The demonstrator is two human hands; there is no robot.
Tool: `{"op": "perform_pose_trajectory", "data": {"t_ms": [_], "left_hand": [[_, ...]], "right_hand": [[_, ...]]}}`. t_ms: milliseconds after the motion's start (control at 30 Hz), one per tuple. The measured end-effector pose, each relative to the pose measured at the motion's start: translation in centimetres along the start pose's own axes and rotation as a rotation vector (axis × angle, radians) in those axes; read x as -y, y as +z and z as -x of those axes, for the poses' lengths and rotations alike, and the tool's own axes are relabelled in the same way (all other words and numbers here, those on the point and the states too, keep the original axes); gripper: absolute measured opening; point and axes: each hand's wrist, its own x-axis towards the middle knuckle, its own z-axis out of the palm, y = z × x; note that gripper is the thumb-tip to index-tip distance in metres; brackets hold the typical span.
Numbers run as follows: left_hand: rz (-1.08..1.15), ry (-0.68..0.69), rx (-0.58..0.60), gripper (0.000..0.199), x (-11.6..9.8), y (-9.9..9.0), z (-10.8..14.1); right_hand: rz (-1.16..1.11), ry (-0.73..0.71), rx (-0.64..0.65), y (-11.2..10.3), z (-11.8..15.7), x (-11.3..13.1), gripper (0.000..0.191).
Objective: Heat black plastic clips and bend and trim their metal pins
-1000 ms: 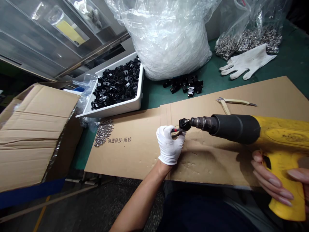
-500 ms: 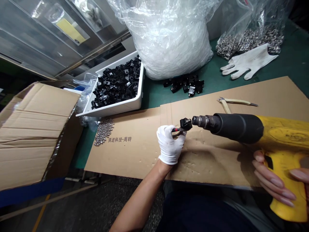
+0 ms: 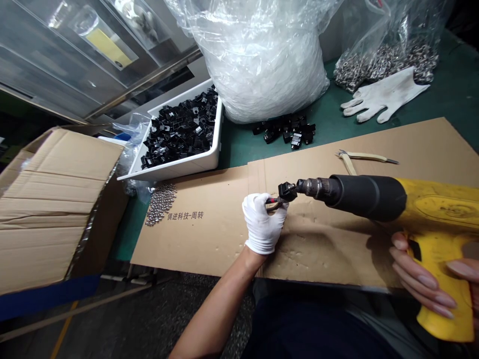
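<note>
My left hand (image 3: 264, 224), in a white glove, is closed around pliers (image 3: 274, 203) with dark handles and a bit of red. At their jaws sits a small black plastic part (image 3: 286, 191) with a metal piece on its right side. Bare-skinned, my right hand (image 3: 422, 279) is wrapped round the grip of a yellow heat gun (image 3: 441, 204). Its stepped metal nozzle (image 3: 316, 188) points left, with the tip right at the metal piece; whether they touch I cannot tell.
Cardboard (image 3: 209, 239) covers the green bench. On it lie small metal pieces (image 3: 160, 204) and cream-handled pliers (image 3: 368, 157). Behind are a white bin (image 3: 172, 169) of black parts, a loose black pile (image 3: 288, 130), a plastic bag (image 3: 269, 65), a glove (image 3: 385, 97) and bagged metal fittings (image 3: 389, 62).
</note>
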Motion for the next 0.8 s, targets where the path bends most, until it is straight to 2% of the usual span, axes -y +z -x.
{"op": "perform_pose_trajectory", "data": {"t_ms": [267, 500, 633, 800], "left_hand": [[-0.008, 0.006, -0.001, 0.030, 0.0, 0.0, -0.1], [-0.006, -0.011, 0.005, 0.030, 0.0, 0.0, -0.1], [-0.002, -0.010, 0.006, 0.031, 0.1, 0.1, -0.1], [0.013, -0.031, 0.010, 0.031, 0.1, 0.1, 0.0]], "right_hand": [[-0.047, 0.021, -0.092, 0.3, 0.2, -0.2, 0.042], [0.060, -0.007, -0.158, 0.8, 0.2, -0.2, 0.039], [0.142, -0.013, -0.215, 1.6, 0.3, 0.2, 0.046], [0.160, -0.005, -0.209, 2.2, 0.3, 0.5, 0.052]]}}
